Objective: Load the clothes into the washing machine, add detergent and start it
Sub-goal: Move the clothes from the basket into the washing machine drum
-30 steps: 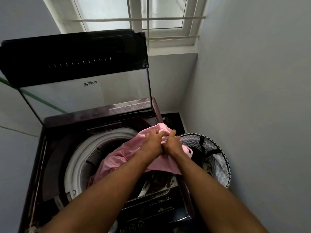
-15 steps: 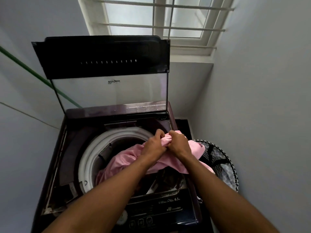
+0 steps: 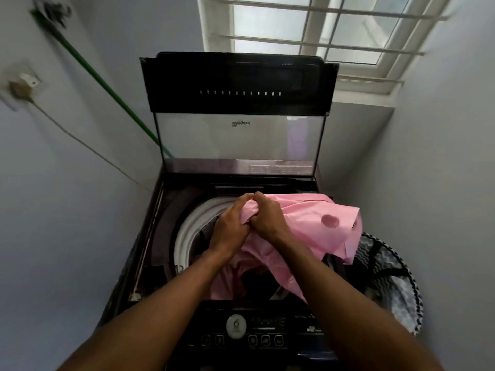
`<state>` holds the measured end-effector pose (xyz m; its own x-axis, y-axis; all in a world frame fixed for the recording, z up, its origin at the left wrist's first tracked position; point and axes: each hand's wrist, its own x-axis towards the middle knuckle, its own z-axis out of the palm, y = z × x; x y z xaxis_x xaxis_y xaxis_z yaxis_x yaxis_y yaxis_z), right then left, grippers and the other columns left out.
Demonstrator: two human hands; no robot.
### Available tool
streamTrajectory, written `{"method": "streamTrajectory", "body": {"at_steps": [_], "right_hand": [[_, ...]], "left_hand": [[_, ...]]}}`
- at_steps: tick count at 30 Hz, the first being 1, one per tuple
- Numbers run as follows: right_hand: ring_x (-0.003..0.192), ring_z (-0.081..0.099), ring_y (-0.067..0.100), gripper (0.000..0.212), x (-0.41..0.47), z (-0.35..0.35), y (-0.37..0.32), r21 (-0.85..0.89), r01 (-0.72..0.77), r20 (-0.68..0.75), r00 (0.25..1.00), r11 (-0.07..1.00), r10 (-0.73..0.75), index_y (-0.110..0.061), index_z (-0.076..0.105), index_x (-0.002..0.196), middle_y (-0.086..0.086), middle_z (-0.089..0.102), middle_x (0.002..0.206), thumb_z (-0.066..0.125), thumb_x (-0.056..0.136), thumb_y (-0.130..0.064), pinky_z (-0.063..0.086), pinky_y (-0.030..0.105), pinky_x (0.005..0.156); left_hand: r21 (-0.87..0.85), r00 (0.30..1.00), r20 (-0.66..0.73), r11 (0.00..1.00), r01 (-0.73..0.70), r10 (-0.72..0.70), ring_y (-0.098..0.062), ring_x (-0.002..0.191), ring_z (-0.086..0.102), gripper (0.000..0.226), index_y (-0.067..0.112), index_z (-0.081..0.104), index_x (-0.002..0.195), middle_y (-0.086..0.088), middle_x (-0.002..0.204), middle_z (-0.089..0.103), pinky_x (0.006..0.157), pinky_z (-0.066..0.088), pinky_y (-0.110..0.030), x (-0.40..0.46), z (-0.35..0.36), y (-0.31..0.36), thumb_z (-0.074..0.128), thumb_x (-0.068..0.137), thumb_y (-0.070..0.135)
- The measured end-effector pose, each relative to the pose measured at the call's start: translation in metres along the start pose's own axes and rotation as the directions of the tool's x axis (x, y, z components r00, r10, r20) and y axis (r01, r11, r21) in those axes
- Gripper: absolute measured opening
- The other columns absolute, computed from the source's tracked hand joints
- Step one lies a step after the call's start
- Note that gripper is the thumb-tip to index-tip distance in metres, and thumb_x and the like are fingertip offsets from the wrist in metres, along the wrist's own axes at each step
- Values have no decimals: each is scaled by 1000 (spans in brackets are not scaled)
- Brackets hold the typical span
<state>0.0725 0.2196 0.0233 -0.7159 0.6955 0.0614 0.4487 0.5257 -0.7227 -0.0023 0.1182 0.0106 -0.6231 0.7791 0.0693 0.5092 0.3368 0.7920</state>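
A dark top-loading washing machine (image 3: pixel 158 223) stands in front of me with its glass lid (image 3: pixel 238 111) raised upright. Its white drum rim (image 3: pixel 187 234) shows at the left of the opening. A pink garment (image 3: pixel 321 226) is bunched over the drum opening, its right part spreading over the machine's right side. My left hand (image 3: pixel 230 226) and my right hand (image 3: pixel 267 218) touch each other above the drum, both gripping the pink fabric. Part of the garment hangs down into the drum. The control panel (image 3: pixel 254 333) lies at the near edge, between my forearms.
A round laundry basket (image 3: pixel 396 285) with a black-and-white zigzag pattern stands to the right of the machine, against the right wall. A green hose (image 3: pixel 107 87) and a thin cable (image 3: pixel 80 141) run down the left wall. A barred window (image 3: pixel 321 30) is above the lid.
Both hands have kept their grip and shifted left, over the drum. The pink garment now spreads wider to the right. The camera has turned to face the machine more squarely.
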Motion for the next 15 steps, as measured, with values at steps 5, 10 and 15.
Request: {"method": "streamTrajectory", "body": {"at_steps": [5, 10, 15], "right_hand": [[81, 64, 30, 19, 3, 34, -26, 101, 19, 68, 997, 995, -26, -14, 55, 86, 11, 68, 84, 65, 72, -6, 34, 26, 64], [75, 56, 19, 18, 4, 57, -45, 210, 5, 107, 994, 978, -28, -17, 53, 87, 4, 64, 83, 63, 73, -11, 33, 24, 63], [87, 60, 16, 32, 1, 77, -45, 276, -96, 180, 983, 956, 46, -8, 58, 111, 7, 69, 101, 63, 79, -14, 38, 21, 70]], "left_hand": [[-20, 987, -163, 1000, -4, 0, -15, 112, 61, 58, 34, 55, 132, 6, 125, 65, 94, 48, -29, -10, -25, -33, 69, 79, 15], [-36, 966, -255, 999, 19, -27, -12, 104, 58, 56, 26, 58, 129, 1, 118, 62, 85, 36, -8, -17, -41, -49, 71, 78, 10], [45, 935, -351, 997, 63, -43, -19, 100, 58, 54, 23, 55, 127, -3, 113, 58, 80, 48, -27, -25, -46, -65, 71, 77, 12]]}}
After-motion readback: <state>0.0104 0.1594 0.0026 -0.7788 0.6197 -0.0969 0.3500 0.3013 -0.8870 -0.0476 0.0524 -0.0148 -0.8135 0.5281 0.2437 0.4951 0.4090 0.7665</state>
